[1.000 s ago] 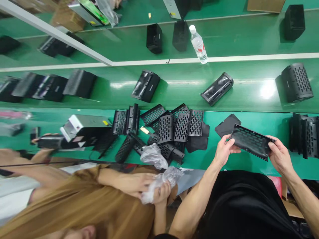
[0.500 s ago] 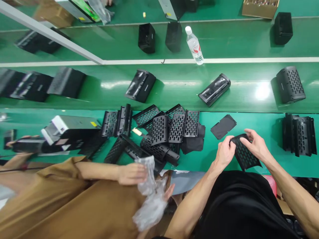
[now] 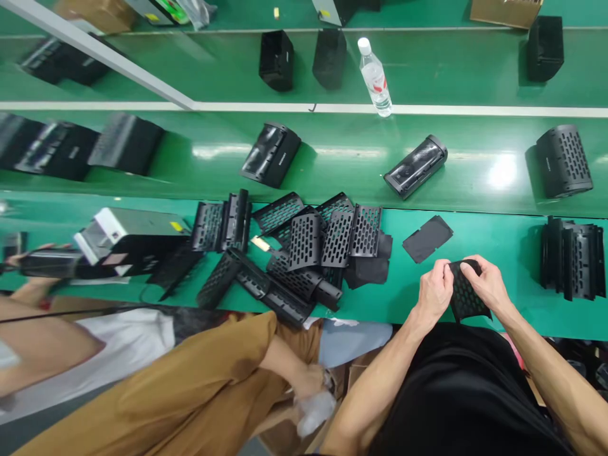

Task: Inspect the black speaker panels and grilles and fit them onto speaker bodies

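My left hand and my right hand grip a black perforated speaker grille panel from both sides, just above the near edge of the green workbench. The panel is bowed into a curve, and my fingers cover its upper part. To the left of my hands lies a flat black sheet, touching neither hand. Beyond it, a heap of similar black grilles lies overlapping on the bench.
A stack of grilles stands at the right. Black speakers and a water bottle stand on the green shelves beyond. A co-worker's brown sleeve and hand, with a plastic bag, are at the lower left.
The panel, held wide and flat a second ago, is now bowed and turned upright between my closer hands. The co-worker's hand and plastic bag have moved down, away from the bench.
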Demonstrator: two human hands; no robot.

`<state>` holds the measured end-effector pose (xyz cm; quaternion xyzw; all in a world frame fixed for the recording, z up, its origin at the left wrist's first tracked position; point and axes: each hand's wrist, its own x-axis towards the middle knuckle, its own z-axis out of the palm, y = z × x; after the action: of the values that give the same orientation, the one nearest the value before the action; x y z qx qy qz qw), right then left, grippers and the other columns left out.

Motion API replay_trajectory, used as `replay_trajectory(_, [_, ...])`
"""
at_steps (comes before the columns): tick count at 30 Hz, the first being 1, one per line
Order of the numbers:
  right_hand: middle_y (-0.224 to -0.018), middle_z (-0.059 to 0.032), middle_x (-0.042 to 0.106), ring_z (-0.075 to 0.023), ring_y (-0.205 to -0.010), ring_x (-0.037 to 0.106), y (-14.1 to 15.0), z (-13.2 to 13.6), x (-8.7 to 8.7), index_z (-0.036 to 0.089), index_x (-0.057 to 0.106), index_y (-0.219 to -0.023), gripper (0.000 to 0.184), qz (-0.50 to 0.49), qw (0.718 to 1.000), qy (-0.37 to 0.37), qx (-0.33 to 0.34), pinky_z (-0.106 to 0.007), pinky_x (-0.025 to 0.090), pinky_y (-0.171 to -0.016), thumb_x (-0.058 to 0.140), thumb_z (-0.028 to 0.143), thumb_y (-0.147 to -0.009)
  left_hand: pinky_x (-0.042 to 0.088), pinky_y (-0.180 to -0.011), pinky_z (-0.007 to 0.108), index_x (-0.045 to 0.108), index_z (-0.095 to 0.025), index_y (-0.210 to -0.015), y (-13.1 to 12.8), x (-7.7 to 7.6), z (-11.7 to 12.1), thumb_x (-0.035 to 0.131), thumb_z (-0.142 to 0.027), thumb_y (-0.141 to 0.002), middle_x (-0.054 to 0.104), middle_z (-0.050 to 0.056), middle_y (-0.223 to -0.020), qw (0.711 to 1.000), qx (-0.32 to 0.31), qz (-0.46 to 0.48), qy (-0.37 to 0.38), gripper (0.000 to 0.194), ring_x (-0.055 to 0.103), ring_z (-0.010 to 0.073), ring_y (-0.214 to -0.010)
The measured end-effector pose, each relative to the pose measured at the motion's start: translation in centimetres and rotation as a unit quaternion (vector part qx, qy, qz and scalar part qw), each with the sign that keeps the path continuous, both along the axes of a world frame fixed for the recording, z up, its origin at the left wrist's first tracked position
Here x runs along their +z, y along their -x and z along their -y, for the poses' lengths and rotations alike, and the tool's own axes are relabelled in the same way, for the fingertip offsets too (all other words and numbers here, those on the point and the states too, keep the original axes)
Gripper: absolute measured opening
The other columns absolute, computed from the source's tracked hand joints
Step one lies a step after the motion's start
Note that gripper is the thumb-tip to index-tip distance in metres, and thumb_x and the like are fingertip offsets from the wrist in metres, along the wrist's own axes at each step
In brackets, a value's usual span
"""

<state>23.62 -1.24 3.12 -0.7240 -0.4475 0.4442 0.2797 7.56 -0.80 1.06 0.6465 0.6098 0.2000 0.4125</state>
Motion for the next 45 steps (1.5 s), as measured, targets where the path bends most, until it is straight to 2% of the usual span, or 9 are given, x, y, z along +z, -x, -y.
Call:
replay_trajectory(12, [-0.075, -0.0047, 0.074, -0.0243, -0.073, 0.062, 0.1, 0.6, -0.2, 0.021, 0.077, -0.082, 0.057, 0.006, 0.998, 0.014, -0.063, -0.035, 0.048, -0.072, 0.067, 0.076, -0.083, 0.061, -0.081, 0.031, 0.066, -0.021, -0.122, -0.2, -1.3, 0.3, 0.049, -0.022, -0.103, 0.080, 0.008, -0.096, 0.999, -0.047, -0.008, -0.017, 0.025, 0.079, 0.0227, -0.088])
replay_trajectory(23, [-0.075, -0.0044, 0.074, -0.0243, -0.073, 0.063, -0.4, 0.1, -0.9, 0.021, 0.077, -0.082, 0.050, -0.018, 0.997, 0.028, -0.065, -0.034, 0.049, -0.070, 0.070, 0.070, -0.082, 0.055, -0.083, 0.029, 0.069, -0.025, -0.111, -0.5, 0.4, -0.6, 0.045, -0.030, -0.107, 0.078, 0.006, -0.093, 0.999, -0.021, 0.020, 0.039, 0.025, 0.076, 0.0211, -0.087])
replay_trajectory(27, [-0.077, -0.0062, 0.076, -0.0247, -0.072, 0.065, -0.7, 0.0, -1.2, 0.020, 0.077, -0.082, 0.054, -0.030, 0.998, 0.033, -0.044, -0.034, 0.051, -0.068, 0.066, 0.073, -0.084, 0.054, -0.081, 0.028, 0.070, -0.025, -0.109, -0.5, 0.1, -0.9, 0.045, -0.028, -0.107, 0.077, 0.005, -0.091, 0.998, -0.013, 0.026, 0.050, 0.025, 0.075, 0.0207, -0.085])
replay_trajectory(31, [-0.098, -0.0080, 0.082, -0.0282, -0.090, 0.072, -1.3, -0.3, -1.0, 0.020, 0.079, -0.099, 0.050, -0.029, 0.999, 0.019, -0.005, -0.037, 0.055, -0.085, 0.063, 0.067, -0.089, 0.053, -0.082, 0.028, 0.070, -0.024, -0.104, -0.3, 0.3, -1.5, 0.044, -0.030, -0.107, 0.076, 0.004, -0.089, 0.997, -0.001, 0.038, 0.060, 0.026, 0.074, 0.0194, -0.084])
replay_trajectory(35, [-0.084, -0.0051, 0.079, -0.0276, -0.080, 0.069, -2.0, -0.6, -0.9, 0.022, 0.077, -0.091, 0.043, 0.016, 1.000, 0.021, 0.005, -0.038, 0.052, -0.079, 0.057, 0.060, -0.093, 0.053, -0.079, 0.028, 0.069, -0.022, -0.107, 0.0, 0.6, -2.0, 0.046, -0.041, -0.107, 0.074, 0.002, -0.084, 0.994, 0.017, 0.074, 0.079, 0.029, 0.072, 0.0183, -0.080])
replay_trajectory(37, [-0.074, -0.0027, 0.075, -0.0251, -0.071, 0.065, -2.3, -0.7, -0.9, 0.022, 0.074, -0.084, 0.044, 0.035, 0.999, 0.026, 0.003, -0.036, 0.050, -0.072, 0.055, 0.060, -0.094, 0.054, -0.070, 0.028, 0.065, -0.022, -0.119, 0.3, 0.5, -1.9, 0.049, -0.050, -0.105, 0.072, 0.000, -0.080, 0.982, 0.037, 0.135, 0.129, 0.035, 0.069, 0.0174, -0.068])
replay_trajectory(40, [-0.071, -0.0019, 0.073, -0.0242, -0.069, 0.063, -2.5, -1.1, -0.8, 0.022, 0.073, -0.084, 0.043, 0.051, 0.998, 0.029, -0.004, -0.035, 0.048, -0.069, 0.053, 0.059, -0.096, 0.055, -0.054, 0.028, 0.055, -0.021, -0.131, 0.9, 0.1, -1.2, 0.052, -0.061, -0.100, 0.068, -0.002, -0.076, 0.931, 0.050, 0.255, 0.255, 0.052, 0.066, 0.0175, -0.057])
replay_trajectory(42, [-0.079, -0.0035, 0.077, -0.0260, -0.076, 0.067, -2.4, -1.4, -0.7, 0.022, 0.075, -0.092, 0.041, 0.050, 0.998, 0.028, -0.004, -0.037, 0.051, -0.075, 0.055, 0.058, -0.095, 0.058, -0.053, 0.029, 0.055, -0.020, -0.131, 1.2, -0.1, -0.7, 0.058, -0.064, -0.095, 0.069, 0.001, -0.082, 0.898, 0.042, 0.310, 0.308, 0.057, 0.070, 0.0198, -0.066])
replay_trajectory(45, [-0.096, -0.0071, 0.082, -0.0286, -0.089, 0.073, -2.1, -1.7, -0.6, 0.021, 0.077, -0.108, 0.044, 0.030, 0.999, 0.029, 0.001, -0.040, 0.056, -0.084, 0.060, 0.059, -0.093, 0.061, -0.055, 0.029, 0.060, -0.020, -0.127, 1.5, -0.1, -0.3, 0.061, -0.063, -0.093, 0.072, 0.005, -0.093, 0.891, 0.041, 0.321, 0.318, 0.056, 0.071, 0.0200, -0.073])
